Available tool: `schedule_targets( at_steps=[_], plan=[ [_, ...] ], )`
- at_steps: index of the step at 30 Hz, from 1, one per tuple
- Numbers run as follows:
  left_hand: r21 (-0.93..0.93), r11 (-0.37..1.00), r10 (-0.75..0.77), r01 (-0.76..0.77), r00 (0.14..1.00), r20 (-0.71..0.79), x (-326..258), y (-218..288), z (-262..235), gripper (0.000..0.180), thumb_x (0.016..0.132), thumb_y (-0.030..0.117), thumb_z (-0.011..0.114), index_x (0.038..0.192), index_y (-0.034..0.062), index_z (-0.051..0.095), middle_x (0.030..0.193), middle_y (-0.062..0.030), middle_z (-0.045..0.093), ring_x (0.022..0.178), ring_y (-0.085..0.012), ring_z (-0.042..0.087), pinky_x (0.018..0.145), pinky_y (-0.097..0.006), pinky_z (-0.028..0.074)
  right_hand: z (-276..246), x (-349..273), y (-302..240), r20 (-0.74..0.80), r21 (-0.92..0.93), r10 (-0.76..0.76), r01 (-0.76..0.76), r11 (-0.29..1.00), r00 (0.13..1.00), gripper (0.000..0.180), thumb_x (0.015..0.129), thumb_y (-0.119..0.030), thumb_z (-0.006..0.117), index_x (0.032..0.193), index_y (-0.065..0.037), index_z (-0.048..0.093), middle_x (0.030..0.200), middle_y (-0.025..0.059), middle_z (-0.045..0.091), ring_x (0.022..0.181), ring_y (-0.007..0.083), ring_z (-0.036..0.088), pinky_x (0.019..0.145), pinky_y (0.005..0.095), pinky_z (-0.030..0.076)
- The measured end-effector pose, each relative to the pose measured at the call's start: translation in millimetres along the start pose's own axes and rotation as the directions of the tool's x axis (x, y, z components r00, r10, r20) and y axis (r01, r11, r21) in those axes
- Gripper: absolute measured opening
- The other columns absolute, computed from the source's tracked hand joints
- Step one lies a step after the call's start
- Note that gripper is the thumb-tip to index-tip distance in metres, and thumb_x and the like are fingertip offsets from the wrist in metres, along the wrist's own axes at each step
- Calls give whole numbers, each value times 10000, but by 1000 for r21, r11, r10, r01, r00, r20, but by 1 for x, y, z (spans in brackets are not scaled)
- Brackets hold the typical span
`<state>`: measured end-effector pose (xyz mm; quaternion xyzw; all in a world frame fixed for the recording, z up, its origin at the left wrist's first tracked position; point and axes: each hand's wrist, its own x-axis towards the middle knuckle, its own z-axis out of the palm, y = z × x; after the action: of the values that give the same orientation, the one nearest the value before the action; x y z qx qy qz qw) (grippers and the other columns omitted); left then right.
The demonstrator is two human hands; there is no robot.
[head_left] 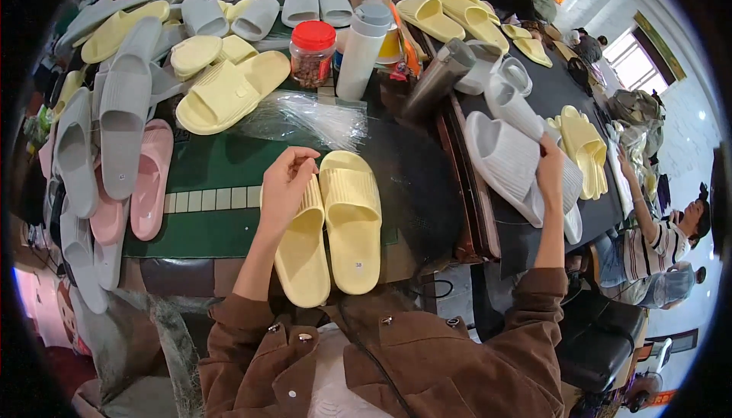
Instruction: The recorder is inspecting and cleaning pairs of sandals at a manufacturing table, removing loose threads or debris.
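A pair of yellow slippers (356,254) lies side by side in front of me, at the edge of the green-topped table. Over the strap of the left one is my left hand (284,185), its fingers curled into a pinch; whatever is between them is too small to make out. Out to the right, my right hand (550,168) grips a light grey slipper (503,160) among several others on the dark table, with part of its fingers hidden. Just beyond the yellow pair, a clear plastic bag (305,120) holds thin white strips.
Grey slippers (126,113) and pink slippers (152,181) are heaped at left. A red-lidded jar (313,56), a white tumbler (361,56) and a dark metal flask (440,78) stand at the back. More yellow slippers (583,147) lie at right, near a person in stripes (657,242).
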<state>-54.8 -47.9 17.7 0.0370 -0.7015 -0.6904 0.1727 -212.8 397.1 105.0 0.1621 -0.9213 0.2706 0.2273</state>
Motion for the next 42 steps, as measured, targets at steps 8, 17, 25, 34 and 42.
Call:
schedule_targets(
  at_steps=[8, 17, 25, 34, 42],
  plan=[
    [113, 993, 25, -27, 1000, 14, 0, 1, 8, 125, 912, 57, 548, 999, -5, 614, 790, -24, 625, 707, -67, 554, 653, -221, 443, -28, -3, 39, -157, 611, 330, -170, 773, 931, 248, 906, -103, 543, 1125, -12, 614, 1047, 57, 635, 902, 136, 596, 835, 278, 476],
    [119, 993, 19, -19, 1000, 1, -3, 0, 4, 136, 920, 64, 534, 1008, 1, 617, 788, -27, 624, 709, -66, 555, 647, -228, 444, -22, -46, -51, -108, 695, 342, -175, 697, 934, 355, 918, -160, 555, 1244, -18, 562, 1172, 79, 601, 1010, 149, 596, 882, 286, 485],
    [367, 862, 350, -350, 934, 70, -21, 29, 3, 125, 880, 30, 584, 996, 8, 626, 801, -74, 603, 703, -161, 584, 660, -263, 470, -30, -49, -87, -55, 808, 402, -196, 555, 914, 360, 920, -158, 556, 1252, -19, 558, 1173, 80, 600, 1030, 147, 588, 881, 288, 486],
    [558, 761, 162, -332, 930, 331, -81, 61, -16, 175, 824, 51, 618, 999, 46, 621, 910, -118, 594, 849, -275, 617, 714, -354, 511, -26, -75, -136, -188, 150, 57, -29, 988, 981, 298, 758, 29, 612, 1056, 31, 632, 864, 88, 576, 816, 173, 557, 735, 253, 415],
    [758, 530, -6, -381, 892, 452, -110, 41, -16, 522, 805, 161, 662, 1303, 140, 504, 1296, -232, 417, 1224, -414, 394, 989, -487, 363, -28, -88, -108, -153, -184, 109, -137, 973, 982, 175, 787, 3, 583, 954, 39, 618, 793, 140, 531, 705, 252, 536, 657, 341, 422]
  ],
)
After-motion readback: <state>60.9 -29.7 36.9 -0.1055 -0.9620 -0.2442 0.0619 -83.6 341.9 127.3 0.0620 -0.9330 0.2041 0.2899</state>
